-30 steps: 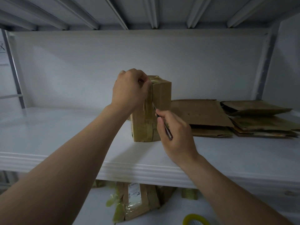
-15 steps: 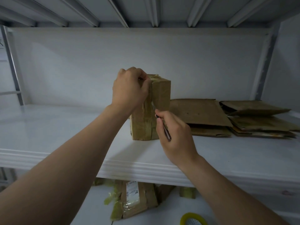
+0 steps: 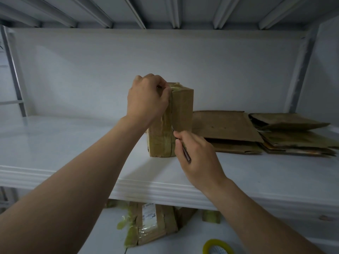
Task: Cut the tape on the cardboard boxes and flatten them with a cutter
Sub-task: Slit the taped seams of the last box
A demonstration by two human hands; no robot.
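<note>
At frame centre, the upright cardboard box (image 3: 180, 109) is gripped by the left hand (image 3: 147, 99) while the cutter (image 3: 181, 145), pinched in the right hand (image 3: 197, 156), is set against its taped seam; a slip could nick the gripping fingers.

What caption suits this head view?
Left hand steadies an upright cardboard box; right hand holds a cutter to its taped seam.

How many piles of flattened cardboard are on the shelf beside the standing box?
2: the near pile just right of the box, the far pile further right again. Sheets within each may be hidden.
</note>
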